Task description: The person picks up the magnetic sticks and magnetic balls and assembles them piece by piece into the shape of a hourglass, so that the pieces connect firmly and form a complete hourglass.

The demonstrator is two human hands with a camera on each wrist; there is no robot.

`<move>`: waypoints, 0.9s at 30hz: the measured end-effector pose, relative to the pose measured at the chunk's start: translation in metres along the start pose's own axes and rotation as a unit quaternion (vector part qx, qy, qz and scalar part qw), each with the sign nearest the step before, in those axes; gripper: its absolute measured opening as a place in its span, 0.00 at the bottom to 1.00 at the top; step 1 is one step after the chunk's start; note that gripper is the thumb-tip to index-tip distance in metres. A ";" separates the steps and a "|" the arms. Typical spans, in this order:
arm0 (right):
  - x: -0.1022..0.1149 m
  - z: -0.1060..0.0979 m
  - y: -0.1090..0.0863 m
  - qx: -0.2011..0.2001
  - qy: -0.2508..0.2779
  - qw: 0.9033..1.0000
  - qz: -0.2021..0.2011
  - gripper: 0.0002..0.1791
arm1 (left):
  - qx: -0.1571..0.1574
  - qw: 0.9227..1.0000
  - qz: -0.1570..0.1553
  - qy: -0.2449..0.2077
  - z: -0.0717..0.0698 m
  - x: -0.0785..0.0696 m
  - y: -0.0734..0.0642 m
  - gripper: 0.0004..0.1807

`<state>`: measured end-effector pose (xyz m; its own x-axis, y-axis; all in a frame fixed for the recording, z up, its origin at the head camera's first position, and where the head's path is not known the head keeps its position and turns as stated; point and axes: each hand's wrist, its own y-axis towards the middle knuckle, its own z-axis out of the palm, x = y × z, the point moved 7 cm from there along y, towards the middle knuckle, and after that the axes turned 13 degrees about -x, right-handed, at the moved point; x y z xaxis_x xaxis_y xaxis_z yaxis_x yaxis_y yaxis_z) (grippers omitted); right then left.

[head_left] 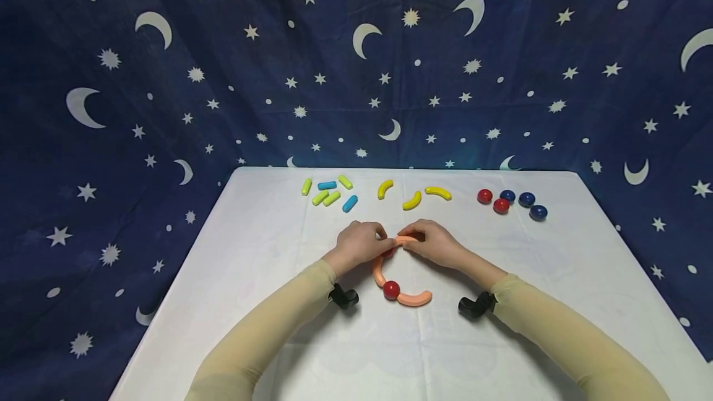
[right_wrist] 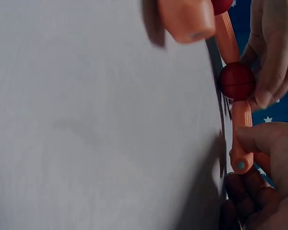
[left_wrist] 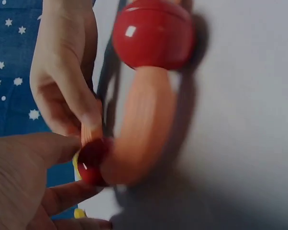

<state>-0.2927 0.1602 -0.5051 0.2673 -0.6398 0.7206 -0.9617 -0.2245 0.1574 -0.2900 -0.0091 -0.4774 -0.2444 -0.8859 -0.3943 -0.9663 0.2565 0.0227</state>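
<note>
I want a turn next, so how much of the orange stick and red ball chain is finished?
Done: a red ball joins two curved orange sticks. In hand: the left hand holds a second red ball while the right hand pinches a third orange stick against it. Left, perhaps: closing the shape, since its ends don't meet; two loose red balls lie farther back.

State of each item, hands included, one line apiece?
Left hand: pinches upper red ball
Right hand: pinches top orange piece
Orange-and-red chain: open C-curve; top joint's fit unclear
Yellow pieces: loose
Green sticks: loose
Blue sticks: loose
Far red balls: loose
Dark blue balls: loose
</note>
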 end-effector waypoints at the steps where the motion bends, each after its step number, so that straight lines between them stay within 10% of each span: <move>1: 0.002 0.001 0.000 0.001 0.006 1.000 -0.006 0.14 | 0.002 1.000 0.002 0.002 0.000 -0.002 0.000 0.22; 13: 0.002 -0.004 -0.006 -0.020 0.045 0.999 0.004 0.14 | 0.013 1.000 0.013 0.017 0.003 -0.009 0.001 0.12; 21: -0.033 -0.073 -0.017 -0.146 0.008 0.987 0.073 0.15 | 0.006 0.998 0.009 -0.056 -0.003 0.001 -0.002 0.12; 27: -0.060 -0.139 -0.035 -0.275 -0.136 0.949 0.076 0.16 | 0.016 0.998 0.009 -0.055 -0.004 0.008 -0.004 0.13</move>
<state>-0.2831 0.3081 -0.4600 0.0563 -0.8169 0.5740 -0.8567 0.2557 0.4479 -0.2881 -0.0192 -0.4767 -0.2502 -0.8339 -0.4919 -0.9582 0.2861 0.0023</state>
